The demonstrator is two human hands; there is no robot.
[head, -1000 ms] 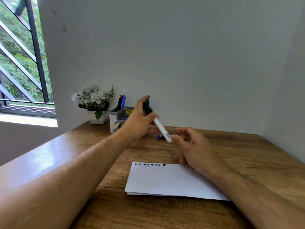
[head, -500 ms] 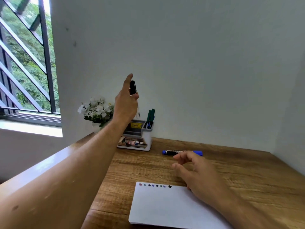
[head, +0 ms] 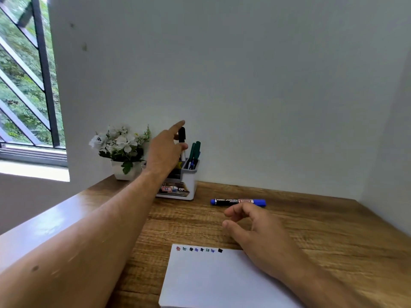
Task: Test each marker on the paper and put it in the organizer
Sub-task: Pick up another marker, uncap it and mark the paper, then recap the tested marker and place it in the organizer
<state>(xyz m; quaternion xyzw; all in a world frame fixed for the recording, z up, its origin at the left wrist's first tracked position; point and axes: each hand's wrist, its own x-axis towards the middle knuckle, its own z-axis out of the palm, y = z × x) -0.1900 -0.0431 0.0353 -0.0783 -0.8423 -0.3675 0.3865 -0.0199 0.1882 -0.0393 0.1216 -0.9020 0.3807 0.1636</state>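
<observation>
Head view shows the left hand [head: 165, 152] pinching a black marker [head: 182, 142] upright over the organizer [head: 189, 174]. Right hand [head: 260, 232] hovers loosely curled, holding nothing, near the blue marker [head: 238, 202] and the paper [head: 211, 281].

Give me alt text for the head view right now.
The left hand lowers a black-capped marker upright into the white organizer at the desk's back. The right hand hovers, loosely curled, over the paper beside a row of test marks; a blue marker lies beyond it.
</observation>
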